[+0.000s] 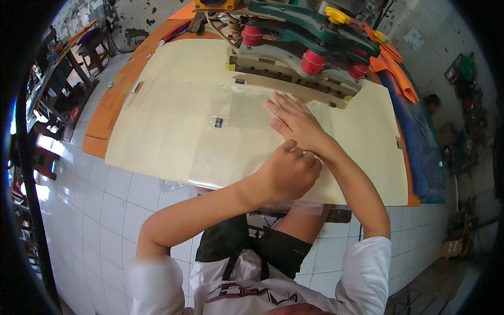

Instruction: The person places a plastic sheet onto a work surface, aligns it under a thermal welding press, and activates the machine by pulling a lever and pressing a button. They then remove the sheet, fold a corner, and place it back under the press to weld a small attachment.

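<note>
A clear plastic sheet (223, 152) lies on the large cream-coloured board (152, 123) in front of me, its near edge hanging over the board's edge. Flat on the sheet, with fingers spread, rests my right hand (298, 125), just short of the press. My left hand (291, 172) is closed, knuckles up, close by the right wrist; whatever its fingers hold, if anything, is hidden. A green press (310, 31) with red knobs and a long metal bar stands over the far side of the board. Small dark blocks, one of them a black piece (218, 123), sit around the sheet.
The board lies on an orange-brown wooden table (100, 123). Along the right edge are orange cloth (394, 65) and blue sheeting (407, 131). A yellow device (216, 4) and a cable stand at the back left. Red stools (46, 160) are on the tiled floor at left.
</note>
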The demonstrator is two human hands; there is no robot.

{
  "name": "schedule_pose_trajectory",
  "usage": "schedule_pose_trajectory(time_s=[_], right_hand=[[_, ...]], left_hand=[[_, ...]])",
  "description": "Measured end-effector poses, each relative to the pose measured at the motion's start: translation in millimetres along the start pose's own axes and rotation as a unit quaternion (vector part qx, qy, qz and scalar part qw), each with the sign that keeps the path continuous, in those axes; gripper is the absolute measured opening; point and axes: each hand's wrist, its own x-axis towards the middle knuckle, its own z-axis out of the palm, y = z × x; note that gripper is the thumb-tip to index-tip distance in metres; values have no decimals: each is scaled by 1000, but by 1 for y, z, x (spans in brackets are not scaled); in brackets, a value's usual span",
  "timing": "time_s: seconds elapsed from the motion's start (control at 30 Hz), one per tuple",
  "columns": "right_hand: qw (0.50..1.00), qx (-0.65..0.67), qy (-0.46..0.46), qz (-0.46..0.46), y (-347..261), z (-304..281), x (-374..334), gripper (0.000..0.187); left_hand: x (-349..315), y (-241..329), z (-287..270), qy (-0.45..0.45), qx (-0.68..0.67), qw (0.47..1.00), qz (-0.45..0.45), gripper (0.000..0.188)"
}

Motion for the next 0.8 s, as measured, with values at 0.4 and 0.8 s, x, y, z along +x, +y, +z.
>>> schedule_pose_trajectory(time_s=[0.4, 0.8], right_hand=[[999, -30, -18, -32, -22, -16, -2, 52], [1000, -19, -25, -4, -43, -7, 22, 45]], left_hand=[[-78, -26, -36, 56, 17, 985, -163, 54], [-93, -34, -49, 128, -144, 969, -154, 48]])
